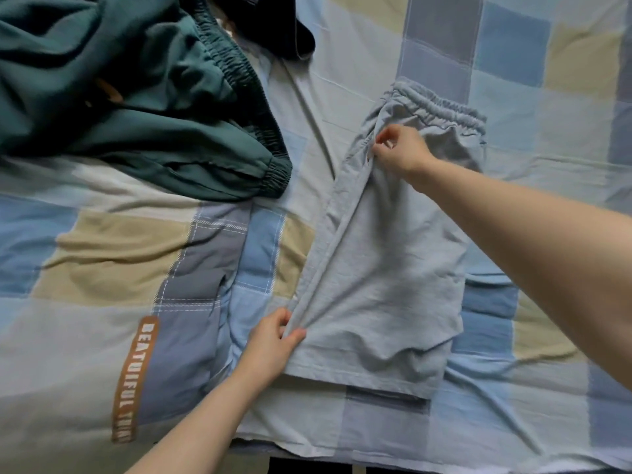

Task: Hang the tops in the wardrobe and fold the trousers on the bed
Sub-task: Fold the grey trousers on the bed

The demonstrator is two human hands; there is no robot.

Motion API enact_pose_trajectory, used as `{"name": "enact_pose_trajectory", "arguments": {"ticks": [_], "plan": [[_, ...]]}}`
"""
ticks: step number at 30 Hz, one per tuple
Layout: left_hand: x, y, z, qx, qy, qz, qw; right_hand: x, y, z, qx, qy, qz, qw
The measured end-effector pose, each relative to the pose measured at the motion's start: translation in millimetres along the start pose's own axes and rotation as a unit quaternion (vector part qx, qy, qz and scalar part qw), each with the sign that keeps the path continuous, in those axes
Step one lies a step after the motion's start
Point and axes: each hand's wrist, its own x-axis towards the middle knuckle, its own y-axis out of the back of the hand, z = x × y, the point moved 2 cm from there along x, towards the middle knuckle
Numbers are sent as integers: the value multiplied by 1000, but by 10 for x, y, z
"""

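Head view shows a pair of light grey shorts (386, 268) laid flat on the patchwork bedcover (102, 261), already doubled lengthwise, with the elastic waistband at the far end and the hems at the near end. The left hand (273, 343) pinches the folded edge close to the hem between thumb and fingers, while the right hand (400, 148) pinches the same edge just below the waistband. The cloth between the two hands is drawn into a straight ridge.

The step in hand is judged to be the folding of the trousers: the long edge is being aligned and tensioned. The next move probably calls for this edge to be laid down smooth, after which the waistband end would be brought over towards the hem end, or the reverse, with both grips kept until the layers match.

Beyond the left hand and away from the right, a dark green garment (136, 114) with elastic cuffs lies crumpled, well apart from the shorts. Further off, a dark garment (287, 32) is partly seen at the top edge; its kind cannot be told. Neither is judged to obstruct the fold. Wrinkles near the hem may need smoothing.
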Motion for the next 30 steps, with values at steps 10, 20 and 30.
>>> {"name": "enact_pose_trajectory", "arguments": {"ticks": [10, 20, 30], "plan": [[73, -8, 43, 37, -21, -10, 999, 278, 83, -40, -315, 111, -62, 940], [-43, 132, -4, 208, -11, 50, 977, -252, 68, -119, -97, 132, 2, 986], [-28, -21, 53, 90, 12, 143, 986, -2480, -12, 1952, 222, -364, 136, 895]]}}
